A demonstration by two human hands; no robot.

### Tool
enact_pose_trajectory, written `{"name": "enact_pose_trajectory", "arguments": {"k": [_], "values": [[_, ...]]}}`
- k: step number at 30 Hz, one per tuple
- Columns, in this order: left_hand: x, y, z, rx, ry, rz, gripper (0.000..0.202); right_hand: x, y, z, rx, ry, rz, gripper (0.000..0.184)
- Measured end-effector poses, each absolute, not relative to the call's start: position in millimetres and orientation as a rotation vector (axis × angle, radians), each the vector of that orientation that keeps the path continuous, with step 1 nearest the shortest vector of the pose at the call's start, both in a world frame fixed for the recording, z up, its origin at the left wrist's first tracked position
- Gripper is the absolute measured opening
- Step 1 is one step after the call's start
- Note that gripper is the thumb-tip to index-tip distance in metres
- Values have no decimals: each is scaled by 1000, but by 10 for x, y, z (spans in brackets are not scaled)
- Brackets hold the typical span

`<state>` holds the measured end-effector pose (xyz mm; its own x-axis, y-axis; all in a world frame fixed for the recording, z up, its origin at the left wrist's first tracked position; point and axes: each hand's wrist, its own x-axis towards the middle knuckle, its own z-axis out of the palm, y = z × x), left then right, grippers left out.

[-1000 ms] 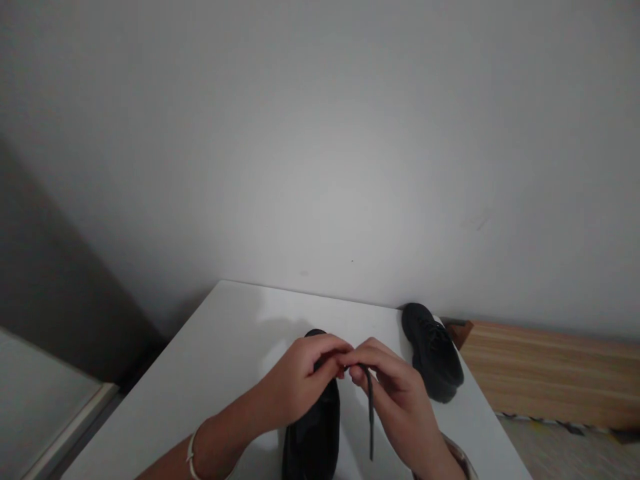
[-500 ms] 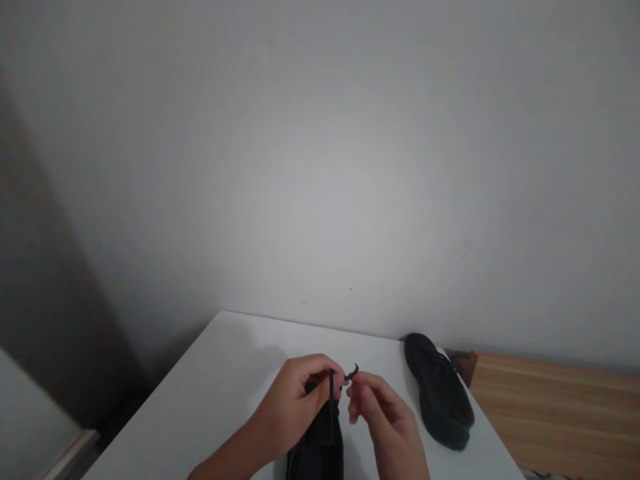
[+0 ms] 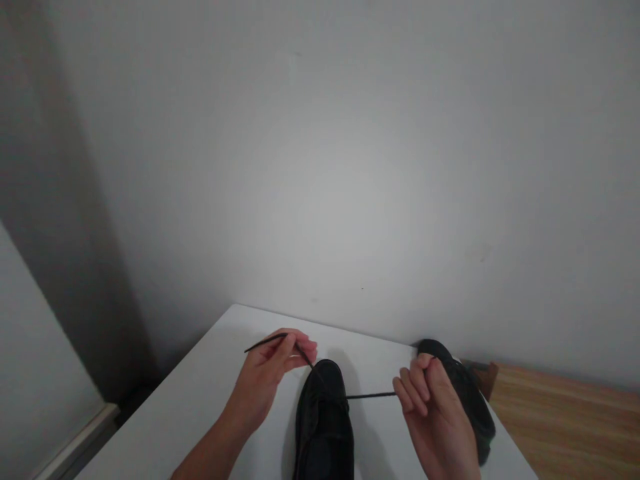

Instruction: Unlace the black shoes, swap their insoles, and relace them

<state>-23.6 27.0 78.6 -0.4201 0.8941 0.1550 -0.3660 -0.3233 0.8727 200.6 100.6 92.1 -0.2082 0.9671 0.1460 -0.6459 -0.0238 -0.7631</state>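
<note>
A black shoe [image 3: 323,427] lies on the white table [image 3: 210,400] in front of me, toe pointing away. My left hand [image 3: 273,377] pinches one end of its black shoelace [image 3: 367,396] up and to the left of the shoe. My right hand [image 3: 435,413] is closed on the other end, drawn out to the right. The lace runs taut from the shoe to both hands. A second black shoe [image 3: 470,393] lies at the table's right edge, partly hidden behind my right hand.
A plain white wall [image 3: 325,167] rises right behind the table. A wooden surface [image 3: 565,427] lies to the right, below table height. A dark gap and a pale panel [image 3: 40,373] are at the left.
My hands were together over the shoe, fingers working the lace. Now they have pulled apart, left hand to the left and right hand to the right, drawing the lace tight.
</note>
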Motion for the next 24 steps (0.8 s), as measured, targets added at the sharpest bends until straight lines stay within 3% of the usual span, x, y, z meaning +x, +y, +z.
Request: {"name": "enact_pose_trajectory", "arguments": {"k": [7,12,19,24], "values": [[-681,174,232,509,1025,2080,45,2398,1266,412,-688,-849,1440,31],[-865,176,6,537,1156,2107,60,2465,1295,130,-886,-1212,1300,49],[-678,106,55,1005,1433,1804,29,2379,1158,18,-981,-1912,1154,38],[-518,83,-44,1805,1656,1338,18,2247,1103,-40,-990,-2032,1112,31]]}}
